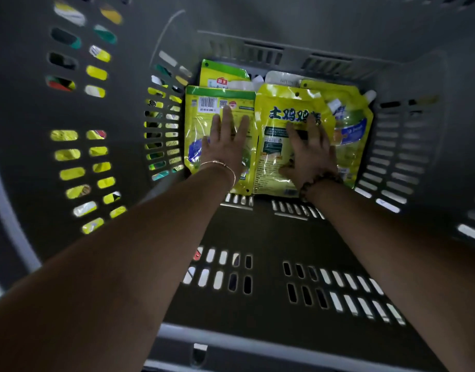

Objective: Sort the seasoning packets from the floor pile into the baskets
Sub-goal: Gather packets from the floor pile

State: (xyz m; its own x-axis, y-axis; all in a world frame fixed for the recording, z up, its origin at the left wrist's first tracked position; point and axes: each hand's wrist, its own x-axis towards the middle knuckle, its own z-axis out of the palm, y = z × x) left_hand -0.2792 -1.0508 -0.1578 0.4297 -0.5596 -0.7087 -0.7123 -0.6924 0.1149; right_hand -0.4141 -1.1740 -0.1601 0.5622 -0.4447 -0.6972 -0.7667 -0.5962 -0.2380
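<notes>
Both hands reach deep into a grey slotted basket (408, 76), where the sorted seasoning packets lie flat on its floor. The left hand (225, 146) lies palm down with straight, spread fingers on a yellow packet with a green top band and a barcode (201, 124). The right hand (311, 154) lies just as flat on the neighbouring yellow packet with dark blue lettering (282, 103). Neither hand grips anything; they only press.

A spouted pouch with a blue label (354, 122) lies partly under the right packet's edge, and a further green-and-yellow packet with a red logo (223, 73) shows behind the barcode packet. More yellow packets (67, 154) show through the slots of the left wall, outside this basket.

The packets look like glossy film pouches: soft, probably filled with loose powder, so they should bend and slump rather than hold shape, and the shiny skin is likely slippery under a flat palm. The top seam, near the hang hole, or a side seam seems the surest place to pinch one; the spouted pouch could be lifted by its neck. Pressing flat, as here, appears suited to levelling the layer.
</notes>
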